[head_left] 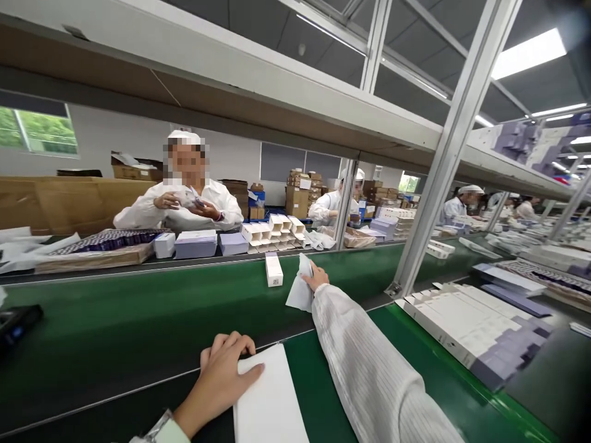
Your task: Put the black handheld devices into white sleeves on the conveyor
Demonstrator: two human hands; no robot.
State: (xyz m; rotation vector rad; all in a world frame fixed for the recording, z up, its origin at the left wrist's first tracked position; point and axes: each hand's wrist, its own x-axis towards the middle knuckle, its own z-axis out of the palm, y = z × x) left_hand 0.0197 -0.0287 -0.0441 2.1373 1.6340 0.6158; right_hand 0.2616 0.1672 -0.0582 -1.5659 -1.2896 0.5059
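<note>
My right hand (318,277) reaches out over the green conveyor belt, its fingers closed on a thin, crumpled white sheet (300,289). Just left of that sheet, a small white and lavender box (274,271) lies on the belt. Nearer to me, my left hand (226,372) rests at the far left corner of a stack of white sheets (270,400). Its thumb lies on top of the stack, spread away from the bent fingers.
Flattened white and lavender cartons (480,326) lie to my right. A metal post (443,160) rises beside them, under a long shelf (231,80). Across the belt, a person (184,191) in white handles something small behind open boxes (272,232). A dark device (18,323) sits at far left.
</note>
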